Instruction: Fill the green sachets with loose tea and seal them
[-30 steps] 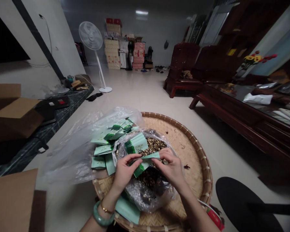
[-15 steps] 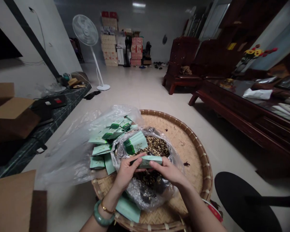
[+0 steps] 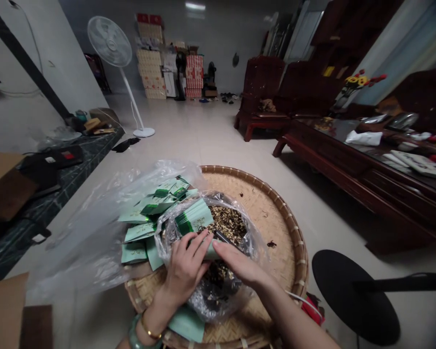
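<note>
Both hands are over an open clear plastic bag (image 3: 218,305) holding a loose dark and pale dried mix (image 3: 229,222). Between them is a light green paper packet (image 3: 211,251), largely covered by the fingers. My left hand (image 3: 187,261) is closed over its left part, back of the hand upward. My right hand (image 3: 236,261) grips its right end, thumb on top. A dark thin handle (image 3: 223,237) sticks out just behind my right hand; its other end is hidden. A stack of green packets (image 3: 195,217) rests in the bag on the mix.
The bag stands on a round woven bamboo tray (image 3: 300,252). Several loose green packets (image 3: 138,232) lie on its left beside a large clear plastic sheet (image 3: 90,242). Another green packet (image 3: 187,325) lies near the front rim. A black round base (image 3: 352,300) stands at right.
My left hand has turned over and now covers the packet's left part, where before its thumb and fingers held the edge. The view has swung slightly right.
</note>
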{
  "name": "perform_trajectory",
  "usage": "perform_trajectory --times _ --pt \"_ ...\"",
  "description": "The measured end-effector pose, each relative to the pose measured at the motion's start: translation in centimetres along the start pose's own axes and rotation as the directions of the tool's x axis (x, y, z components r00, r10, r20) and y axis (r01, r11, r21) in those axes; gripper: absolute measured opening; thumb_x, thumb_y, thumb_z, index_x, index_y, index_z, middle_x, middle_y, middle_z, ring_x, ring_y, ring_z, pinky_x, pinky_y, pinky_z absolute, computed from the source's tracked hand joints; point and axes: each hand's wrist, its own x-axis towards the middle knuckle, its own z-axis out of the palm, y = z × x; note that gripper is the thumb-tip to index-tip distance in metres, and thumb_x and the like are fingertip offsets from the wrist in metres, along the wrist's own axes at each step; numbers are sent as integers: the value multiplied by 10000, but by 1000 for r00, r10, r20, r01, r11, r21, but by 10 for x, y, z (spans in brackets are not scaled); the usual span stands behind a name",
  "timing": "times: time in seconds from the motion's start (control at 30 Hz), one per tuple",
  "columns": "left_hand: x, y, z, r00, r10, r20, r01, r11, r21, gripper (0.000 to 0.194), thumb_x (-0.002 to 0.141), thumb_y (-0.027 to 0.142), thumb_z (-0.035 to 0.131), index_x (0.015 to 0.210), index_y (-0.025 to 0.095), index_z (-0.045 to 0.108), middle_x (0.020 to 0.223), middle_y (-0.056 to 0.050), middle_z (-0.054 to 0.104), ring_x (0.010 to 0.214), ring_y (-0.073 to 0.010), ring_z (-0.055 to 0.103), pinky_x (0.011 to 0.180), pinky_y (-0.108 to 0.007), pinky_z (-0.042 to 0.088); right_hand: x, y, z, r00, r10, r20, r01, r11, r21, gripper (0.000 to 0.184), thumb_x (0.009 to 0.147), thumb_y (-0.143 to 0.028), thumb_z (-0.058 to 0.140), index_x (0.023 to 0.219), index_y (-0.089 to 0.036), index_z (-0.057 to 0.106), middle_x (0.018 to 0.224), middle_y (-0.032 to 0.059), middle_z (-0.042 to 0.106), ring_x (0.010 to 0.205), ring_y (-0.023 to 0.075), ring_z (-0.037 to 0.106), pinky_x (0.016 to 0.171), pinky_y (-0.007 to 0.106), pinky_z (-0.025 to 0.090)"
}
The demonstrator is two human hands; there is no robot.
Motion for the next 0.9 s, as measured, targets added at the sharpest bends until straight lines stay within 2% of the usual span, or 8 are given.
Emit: perform_trajectory --times 0.17,0.4,0.47,0.53,0.6,0.67,0.77,0.9 --pt "1 -11 5 997 -73 -36 67 986 -155 569 798 61 547 1338 222 469 1217 -86 643 1056 -261 551 902 -441 491 0 -8 -6 999 -34 11 34 999 -33 422 879 -547 493 939 -197 722 899 18 719 901 185 640 901 366 504" --pt "9 -17 2 980 -199 27 198 938 -284 386 758 226 691 1130 208 593 1054 -71 685 985 -238 599 851 -402 520 -1 -25 -22 1000 -14 8 15 989 -149 379 873 -489 535 1041 -194 704 1042 62 728 1016 214 652 945 400 486" --pt "12 -18 1 975 -220 6 213 936 -279 353 755 211 678 1101 206 606 1038 -70 688 968 -234 614 842 -401 523 6 -24 -32 999 -28 -36 23 991 -132 405 925 -470 443 1017 -169 698 1013 78 731 968 204 672 891 379 516" --pt "13 -20 0 970 -243 -24 228 937 -266 345 743 201 674 1083 201 614 1034 -73 690 959 -237 625 842 -404 525 17 -16 -47 986 -53 -156 18 976 -217 441 974 -406 327 985 -149 686 986 93 727 906 196 683 808 354 543" --pt "13 -23 -1 963 -266 -50 245 934 -261 357 731 208 678 1082 199 617 1035 -76 692 952 -238 633 830 -400 532 33 -2 -65 966 -84 -244 -64 838 -542 319 954 -265 381 1021 -145 668 1032 107 714 950 208 664 844 354 517" --pt "13 -25 0 955 -288 -71 260 928 -268 372 724 216 676 1090 198 615 1032 -77 692 940 -236 640 804 -387 542 50 15 -81 988 -12 -157 -125 542 -831 306 884 -109 431 1108 -129 638 1133 141 680 1033 234 635 913 364 473" --pt "12 -26 1 946 -310 -97 273 920 -281 379 715 221 677 1088 192 615 1015 -78 695 918 -232 648 767 -366 552 70 36 -93 992 50 -115 -125 443 -888 432 762 16 473 1154 -93 619 1111 183 679 1020 269 638 909 372 464" --pt "12 -26 2 942 -318 -110 274 915 -295 370 712 228 674 1076 192 624 1013 -79 697 917 -234 654 761 -361 556 88 45 -95 998 -7 -55 -47 415 -909 651 737 24 475 1353 -185 467 1298 120 588 1170 238 552 1021 367 387"
